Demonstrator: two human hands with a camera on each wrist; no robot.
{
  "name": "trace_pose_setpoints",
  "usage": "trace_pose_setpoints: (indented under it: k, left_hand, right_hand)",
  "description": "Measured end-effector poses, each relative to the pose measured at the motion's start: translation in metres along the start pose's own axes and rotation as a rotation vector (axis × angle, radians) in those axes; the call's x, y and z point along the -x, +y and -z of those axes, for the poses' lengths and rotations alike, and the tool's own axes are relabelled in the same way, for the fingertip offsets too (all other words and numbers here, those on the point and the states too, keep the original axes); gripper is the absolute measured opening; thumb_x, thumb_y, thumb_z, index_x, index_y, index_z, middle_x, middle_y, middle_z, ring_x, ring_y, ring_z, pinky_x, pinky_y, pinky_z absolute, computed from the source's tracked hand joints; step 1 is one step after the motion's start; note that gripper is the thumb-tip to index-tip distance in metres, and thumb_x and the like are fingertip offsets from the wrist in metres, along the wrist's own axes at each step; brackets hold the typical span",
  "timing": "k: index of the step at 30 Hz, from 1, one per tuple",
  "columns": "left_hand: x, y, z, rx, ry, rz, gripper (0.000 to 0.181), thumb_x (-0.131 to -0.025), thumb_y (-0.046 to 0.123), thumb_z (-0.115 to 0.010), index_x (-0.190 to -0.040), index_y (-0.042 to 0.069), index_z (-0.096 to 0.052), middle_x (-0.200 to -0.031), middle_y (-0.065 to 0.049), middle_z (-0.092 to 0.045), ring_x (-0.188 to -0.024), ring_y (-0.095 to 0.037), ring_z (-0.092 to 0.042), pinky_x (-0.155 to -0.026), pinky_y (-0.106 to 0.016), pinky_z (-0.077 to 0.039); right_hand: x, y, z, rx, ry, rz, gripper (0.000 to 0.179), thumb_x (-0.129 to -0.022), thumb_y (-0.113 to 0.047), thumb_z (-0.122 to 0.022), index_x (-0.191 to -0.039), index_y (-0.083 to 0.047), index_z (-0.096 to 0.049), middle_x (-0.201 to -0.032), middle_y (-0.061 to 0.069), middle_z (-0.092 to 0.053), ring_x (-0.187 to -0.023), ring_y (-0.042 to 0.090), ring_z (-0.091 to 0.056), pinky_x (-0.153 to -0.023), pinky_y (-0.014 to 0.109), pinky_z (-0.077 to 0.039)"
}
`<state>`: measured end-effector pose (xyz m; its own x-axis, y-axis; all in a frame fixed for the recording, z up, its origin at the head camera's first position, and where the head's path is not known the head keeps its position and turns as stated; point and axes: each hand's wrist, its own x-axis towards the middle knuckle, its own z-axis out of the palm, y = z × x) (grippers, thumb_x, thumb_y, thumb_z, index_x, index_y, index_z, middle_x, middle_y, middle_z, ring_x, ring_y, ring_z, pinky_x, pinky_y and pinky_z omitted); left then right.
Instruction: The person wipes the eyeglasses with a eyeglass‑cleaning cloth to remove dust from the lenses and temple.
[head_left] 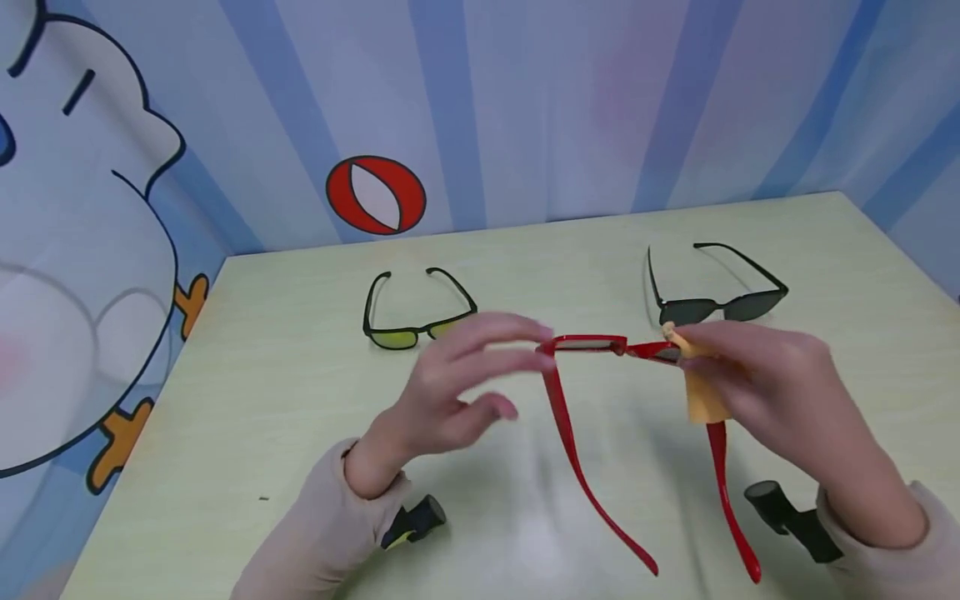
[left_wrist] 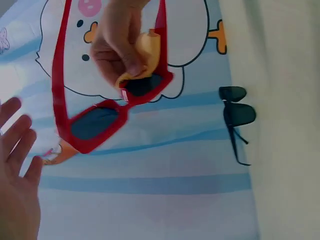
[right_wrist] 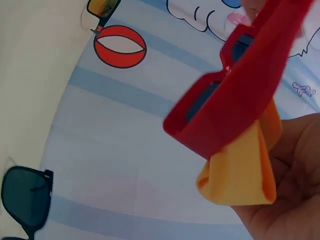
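Red-framed sunglasses (head_left: 561,412) with dark lenses are held up above the table, their temples pointing toward me. My right hand (head_left: 780,392) pinches a yellow-orange cloth (head_left: 705,396) folded over the right lens, so much of that lens is hidden. In the right wrist view the cloth (right_wrist: 240,170) hangs below the red frame between thumb and fingers. By the left corner of the frame is my left hand (head_left: 457,383), its fingers extended. The left wrist view shows this hand (left_wrist: 20,185) spread and apart from the sunglasses.
Black-framed glasses with yellow lenses (head_left: 393,339) lie unfolded at the back left of the pale table (head_left: 300,375). Dark sunglasses (head_left: 686,311) lie unfolded at the back right. A blue striped wall covering (head_left: 510,108) with cartoon prints rises behind the table.
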<state>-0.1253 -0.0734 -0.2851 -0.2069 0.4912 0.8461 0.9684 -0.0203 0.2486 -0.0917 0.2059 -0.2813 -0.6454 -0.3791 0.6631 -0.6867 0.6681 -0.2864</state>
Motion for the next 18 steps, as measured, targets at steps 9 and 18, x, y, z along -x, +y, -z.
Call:
trace_pose_setpoints:
  k: [9,18]
  left_hand:
    - [-0.004,0.011,-0.008,0.139,-0.428,-0.070,0.017,-0.085,0.018,-0.070,-0.093,0.004,-0.065,-0.090,-0.004,-0.063,-0.089,-0.014,-0.055,-0.089,-0.021,-0.042]
    - [0.001,0.003,-0.012,0.580,-0.153,0.239,0.038,-0.099,0.035,-0.038,-0.091,-0.002,-0.045,-0.077,-0.011,-0.045,-0.071,-0.021,-0.045,-0.065,-0.033,-0.042]
  right_hand:
    - [-0.001,0.007,-0.001,-0.303,-0.450,-0.294,0.025,-0.078,-0.003,-0.073,-0.103,-0.005,-0.071,-0.083,-0.003,-0.066,-0.067,0.007,-0.057,-0.053,0.024,-0.049]
    - [-0.005,0.010,0.000,-0.628,-0.730,-0.509,0.031,-0.087,-0.012,-0.066,-0.115,0.001,-0.063,-0.084,0.004,-0.066,-0.062,0.017,-0.061,-0.054,0.028,-0.051]
